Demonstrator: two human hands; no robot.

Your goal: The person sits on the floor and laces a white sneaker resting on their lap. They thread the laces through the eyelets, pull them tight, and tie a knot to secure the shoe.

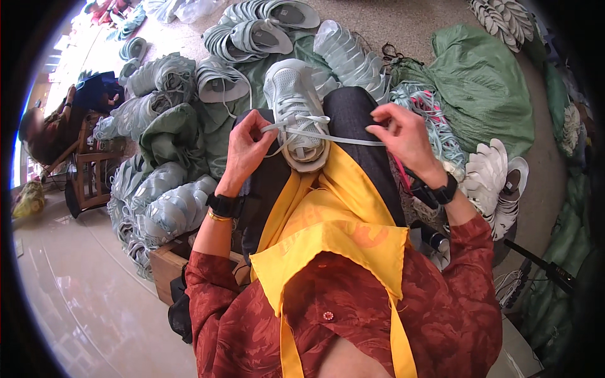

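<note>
L hand (251, 143) — grip pinched on lace (350, 139); R hand (408, 135) — looser grip, same lace.

Both forearms (459, 211) are stretched forward. The left hand (249, 140) is drawn into a thumb-and-finger pinch; the right hand (408, 135), held well apart, is curled with fingers bent.

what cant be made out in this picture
In the head view:
Underside of the shoe: hidden by its upper
End of the lace at the right hand: hidden by that hand
Contents of the green sack, if any: covered by its cloth
What the other person handles: blurred, too small
White stack, top right: cut off by the upper edge
</note>
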